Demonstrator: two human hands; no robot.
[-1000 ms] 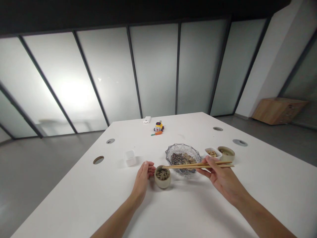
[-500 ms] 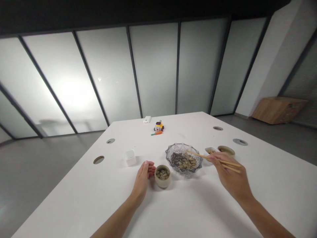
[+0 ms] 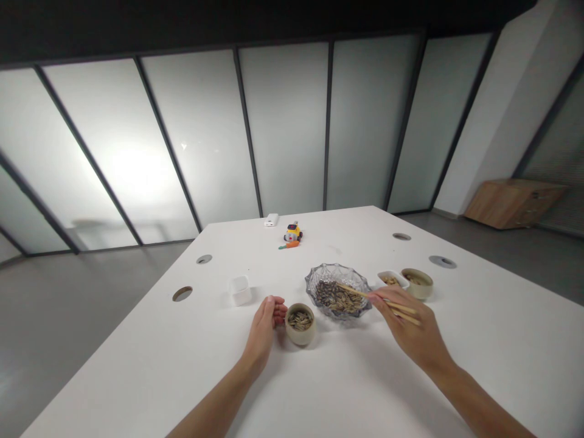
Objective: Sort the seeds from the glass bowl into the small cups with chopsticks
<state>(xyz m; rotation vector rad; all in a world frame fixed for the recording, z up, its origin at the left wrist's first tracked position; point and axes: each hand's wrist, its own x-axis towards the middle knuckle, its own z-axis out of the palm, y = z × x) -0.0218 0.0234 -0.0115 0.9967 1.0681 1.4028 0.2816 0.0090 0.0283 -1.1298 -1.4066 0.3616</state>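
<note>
A pair of chopsticks [image 3: 360, 293] is gripped in my right hand [image 3: 413, 325], its tips down among the seeds in a scalloped clear glass bowl [image 3: 314, 277]. Dark seeds [image 3: 326, 293] fill the left part of that bowl, striped sunflower seeds [image 3: 349, 299] the right. Left of it stands a small beige cup [image 3: 301, 337] holding striped seeds [image 3: 300, 320]. My left hand [image 3: 265, 319] rests on the table beside this cup, fingers loosely curled with nothing in them, the fingertips at its left wall; whether they touch it I cannot tell.
Behind my right hand are a white dish [image 3: 404, 281] of light brown bits and a second beige cup [image 3: 424, 289]. A white plastic container [image 3: 240, 292] stands left. Farther back lie a yellow toy car [image 3: 292, 232], an orange-handled tool [image 3: 289, 245] and a white box [image 3: 271, 220].
My right hand has moved left and slightly down, carrying the chopstick tips deeper among the seeds in the glass bowl. The white dish shows more fully. My left hand has stayed put.
</note>
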